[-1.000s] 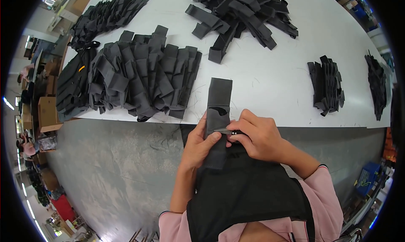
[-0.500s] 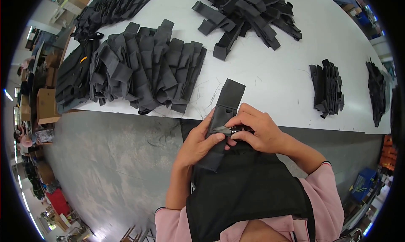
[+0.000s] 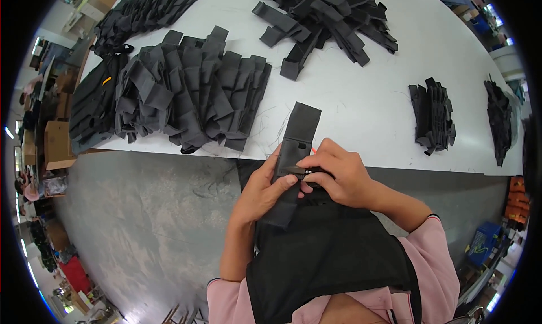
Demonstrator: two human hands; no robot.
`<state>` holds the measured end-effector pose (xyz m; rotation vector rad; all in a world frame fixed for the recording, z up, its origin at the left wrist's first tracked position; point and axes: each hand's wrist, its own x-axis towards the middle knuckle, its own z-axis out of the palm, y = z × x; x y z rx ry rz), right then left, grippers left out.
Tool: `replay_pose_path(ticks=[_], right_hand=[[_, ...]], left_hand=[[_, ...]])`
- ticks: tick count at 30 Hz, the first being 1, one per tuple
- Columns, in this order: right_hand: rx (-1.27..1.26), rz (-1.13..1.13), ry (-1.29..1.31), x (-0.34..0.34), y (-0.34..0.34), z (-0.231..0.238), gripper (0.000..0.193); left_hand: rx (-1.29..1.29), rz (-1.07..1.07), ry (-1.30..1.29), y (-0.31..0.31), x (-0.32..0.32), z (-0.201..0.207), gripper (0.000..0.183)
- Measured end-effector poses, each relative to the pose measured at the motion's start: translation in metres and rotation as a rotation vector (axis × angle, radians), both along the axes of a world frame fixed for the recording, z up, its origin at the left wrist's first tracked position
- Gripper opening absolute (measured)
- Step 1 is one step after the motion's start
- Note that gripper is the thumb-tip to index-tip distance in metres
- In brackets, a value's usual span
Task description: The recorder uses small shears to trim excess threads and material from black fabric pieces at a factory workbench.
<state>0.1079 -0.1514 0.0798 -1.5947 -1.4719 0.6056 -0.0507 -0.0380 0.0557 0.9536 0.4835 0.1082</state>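
Observation:
My left hand (image 3: 261,191) is closed around a long dark grey fabric strip (image 3: 302,122), its thumb pressing on the front face. The strip's upper end points away from me over the table edge, and its lower end hangs over my black apron. A small dark slot shows in the strip's middle. In my right hand (image 3: 345,180), between thumb and fingers, is a pair of thread snips (image 3: 306,172). Their metal blades lie against the strip, near my left thumb. Most of the snips' handle is hidden by my fingers; an orange bit shows beside the index finger.
On the white table (image 3: 361,120), a fanned heap of fabric strips (image 3: 192,92) lies left, beside a black padded piece (image 3: 93,109). A loose pile of strips (image 3: 333,19) is at the far middle. A small bundle (image 3: 432,116) and a darker bundle (image 3: 498,123) lie right.
The snips have turned slightly in my right hand, and an orange bit now shows by the finger. The whole view has shifted a little; my left hand keeps its hold.

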Motion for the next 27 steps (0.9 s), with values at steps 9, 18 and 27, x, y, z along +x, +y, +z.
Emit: replay_pose_path(ticks=[9,18,27], right_hand=[[0.017,-0.166,0.112,0.0,-0.01,0.0,0.019],[0.038,-0.145,-0.171,-0.005,-0.011,0.004,0.023],[-0.003,-0.279,0.281,-0.003,-0.011,-0.013,0.025]], left_hand=[[-0.081,0.179,-0.155,-0.005,0.006,-0.01,0.051],[-0.275,0.239,-0.214,-0.01,0.009,-0.009,0.053],[-0.309,0.566,-0.102,0.001,0.033,-0.009,0.034]])
